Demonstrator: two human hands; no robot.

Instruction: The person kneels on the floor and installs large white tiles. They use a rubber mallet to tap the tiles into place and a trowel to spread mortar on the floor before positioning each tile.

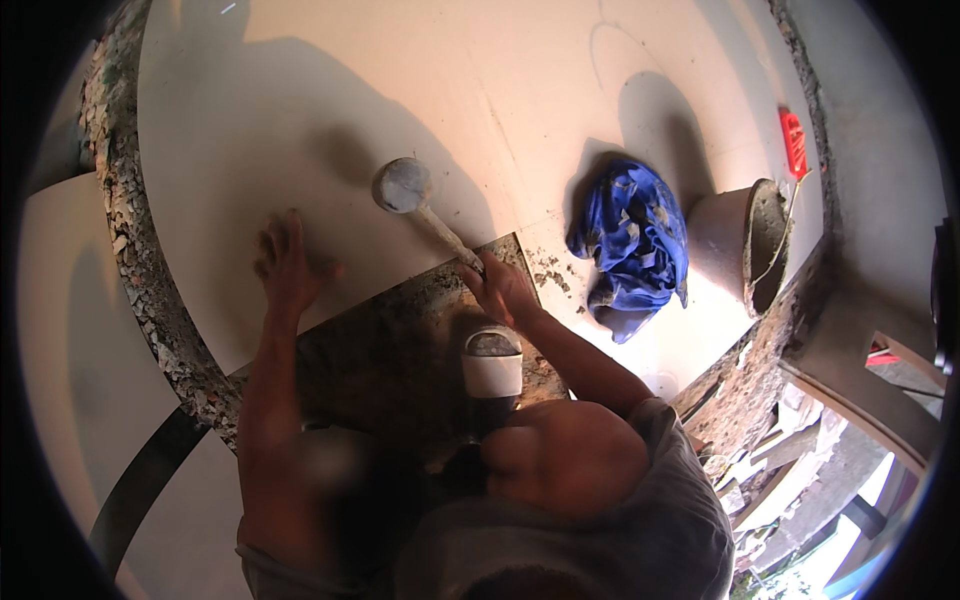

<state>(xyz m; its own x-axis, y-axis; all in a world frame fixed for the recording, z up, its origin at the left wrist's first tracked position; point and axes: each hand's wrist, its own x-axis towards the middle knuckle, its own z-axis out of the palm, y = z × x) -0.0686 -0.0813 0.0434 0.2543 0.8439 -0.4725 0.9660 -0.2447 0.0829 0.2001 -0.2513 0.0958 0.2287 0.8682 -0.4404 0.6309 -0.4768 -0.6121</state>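
My right hand (497, 288) is closed round the handle of a mallet (404, 186) with a rounded grey-white head. The mallet head is over the large pale tile (440, 90), and I cannot tell whether it touches. Spread fingers show on my left hand (290, 262), which is on or just above the same tile and holds nothing. Between my arms lies a dark, rough patch of mortar bed (385, 335) along the tile's near edge. A white and grey rounded object (493, 374) is beside my bent knee; its kind is unclear.
To the right lie a crumpled blue cloth (636, 240) and a mortar-stained bucket (725, 235). A red-handled tool (793, 143) is beside the bucket. Broken rubble edging (135, 240) runs down the left, with crumbs of mortar (552, 275) near the cloth. Debris (780, 460) piles at lower right.
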